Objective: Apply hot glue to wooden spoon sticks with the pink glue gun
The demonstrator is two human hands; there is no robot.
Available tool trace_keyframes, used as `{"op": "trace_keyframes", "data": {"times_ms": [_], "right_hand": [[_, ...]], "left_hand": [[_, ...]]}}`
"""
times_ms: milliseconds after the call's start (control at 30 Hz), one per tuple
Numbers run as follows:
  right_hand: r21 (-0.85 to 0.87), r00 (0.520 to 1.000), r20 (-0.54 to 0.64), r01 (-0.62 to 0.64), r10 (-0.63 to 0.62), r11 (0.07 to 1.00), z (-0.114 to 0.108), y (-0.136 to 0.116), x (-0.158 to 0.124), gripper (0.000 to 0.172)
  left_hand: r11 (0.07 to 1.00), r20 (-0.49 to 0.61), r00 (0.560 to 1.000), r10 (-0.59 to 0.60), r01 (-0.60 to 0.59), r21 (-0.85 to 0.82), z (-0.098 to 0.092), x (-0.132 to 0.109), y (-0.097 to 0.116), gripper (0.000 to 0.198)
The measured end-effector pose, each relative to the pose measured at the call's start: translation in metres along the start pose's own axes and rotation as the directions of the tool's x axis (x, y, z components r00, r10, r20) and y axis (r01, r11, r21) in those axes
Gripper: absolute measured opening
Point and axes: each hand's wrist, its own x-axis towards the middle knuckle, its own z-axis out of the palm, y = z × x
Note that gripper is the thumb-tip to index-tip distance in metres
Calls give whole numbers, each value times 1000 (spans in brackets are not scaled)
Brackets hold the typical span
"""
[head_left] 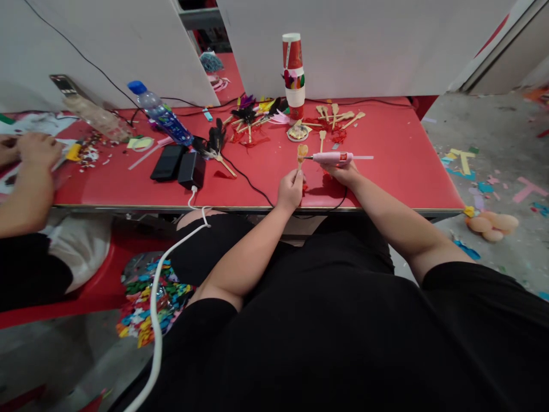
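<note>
My left hand [290,190] is closed on the stem of a small wooden stick piece [302,153], holding it upright over the red table [398,166]. My right hand [343,171] grips a pink glue gun [332,157] lying level, its nozzle touching the wooden piece's head. A clear glue stick pokes out of the gun's back end. A black cord runs from under my hands across the table.
Wooden sticks [337,114], feathers [249,111] and a stack of paper cups [293,74] sit at the back. A water bottle [160,117] and black power bricks [180,164] lie left. Another person's hand [36,150] works at far left. Coloured scraps litter the floor.
</note>
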Motion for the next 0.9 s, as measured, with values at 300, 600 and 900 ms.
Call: {"op": "trace_keyframes", "data": {"times_ms": [300, 600, 900], "right_hand": [[-27, 999, 20, -32, 33, 999, -1, -2, 1, 61], [-33, 999, 38, -19, 20, 999, 0, -8, 0, 51], [16, 999, 3, -36, 36, 999, -1, 9, 1, 51]], "left_hand": [[999, 16, 999, 38, -39, 34, -1, -2, -1, 43], [998, 5, 999, 48, -48, 47, -2, -3, -2, 42], [1000, 1, 1000, -6, 6, 24, -1, 2, 1, 41]]}}
